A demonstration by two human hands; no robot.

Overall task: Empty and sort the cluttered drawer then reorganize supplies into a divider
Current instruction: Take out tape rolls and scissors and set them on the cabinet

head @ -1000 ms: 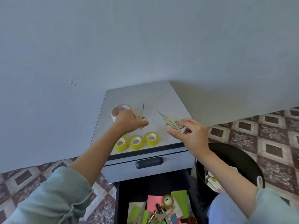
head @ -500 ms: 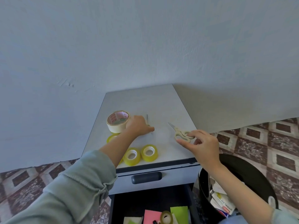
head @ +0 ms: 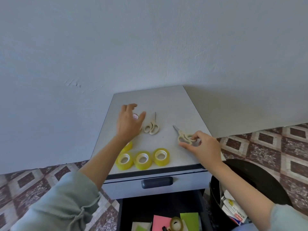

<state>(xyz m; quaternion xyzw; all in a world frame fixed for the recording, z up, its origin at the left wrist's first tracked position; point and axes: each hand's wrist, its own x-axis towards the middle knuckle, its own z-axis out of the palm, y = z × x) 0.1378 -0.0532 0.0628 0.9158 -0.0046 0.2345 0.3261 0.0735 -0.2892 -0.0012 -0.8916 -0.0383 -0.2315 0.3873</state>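
My left hand (head: 129, 124) spread wide, empty, over big tape roll (head: 135, 116) on desk (head: 166, 100). Yellow tape rolls (head: 143, 160) grouped at front edge, like with like. First scissors (head: 152, 127) flat beside. My right hand (head: 203, 147) pinches second scissors (head: 184, 138) by handles, probably squaring pair. Drawer (head: 160, 209) below, open, more inside.

Soft, even daylight reaches you, with a cool blue cast across the wall (head: 150, 47). It comes from about 9 o'clock: the desk (head: 166, 100) throws a broad grey shadow onto the wall toward 3 o'clock. The open drawer (head: 141, 207) at 6 o'clock is dark inside. Your left hand (head: 129, 124) is smeared at the fingertips, while your right hand (head: 205, 147) and the scissors (head: 179, 132) it pinches are crisp, with only faint shadows beneath. The sleeve (head: 58, 205) at 7 o'clock is soft, and the edge of the floor (head: 266, 144) bows toward the picture's borders.
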